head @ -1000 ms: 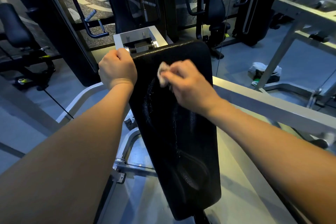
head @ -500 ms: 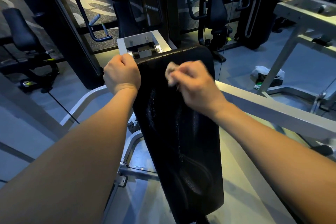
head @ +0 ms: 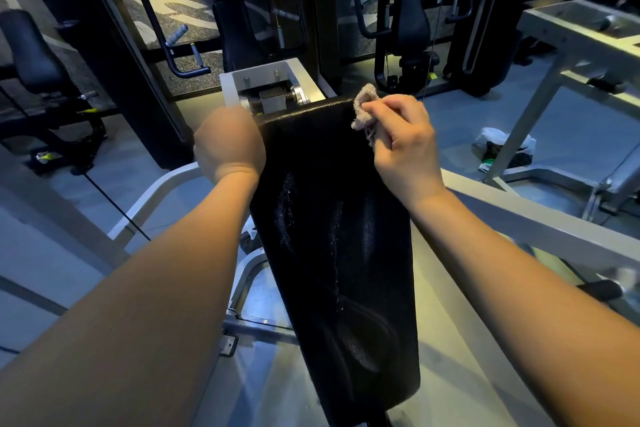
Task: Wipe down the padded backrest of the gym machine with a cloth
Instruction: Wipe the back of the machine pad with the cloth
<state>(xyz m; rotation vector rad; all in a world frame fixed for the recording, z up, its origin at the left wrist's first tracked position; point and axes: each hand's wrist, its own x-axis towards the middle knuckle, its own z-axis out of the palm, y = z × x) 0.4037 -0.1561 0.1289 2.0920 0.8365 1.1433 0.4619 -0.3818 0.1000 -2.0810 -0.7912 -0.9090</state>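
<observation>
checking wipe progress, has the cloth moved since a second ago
Yes. The cloth in the right hand went from the upper middle of the backrest to its top right corner.

The left hand (head: 228, 142) is hiding its own fingers behind the top corner of the backrest (head: 332, 236), which it is gripping. The right hand (head: 403, 146) is covering much of the cloth (head: 363, 104) it is pinching. The backrest's lower end is running off the bottom edge, as are both forearms. The white bag (head: 504, 144) is holding dark things too small to tell.
</observation>
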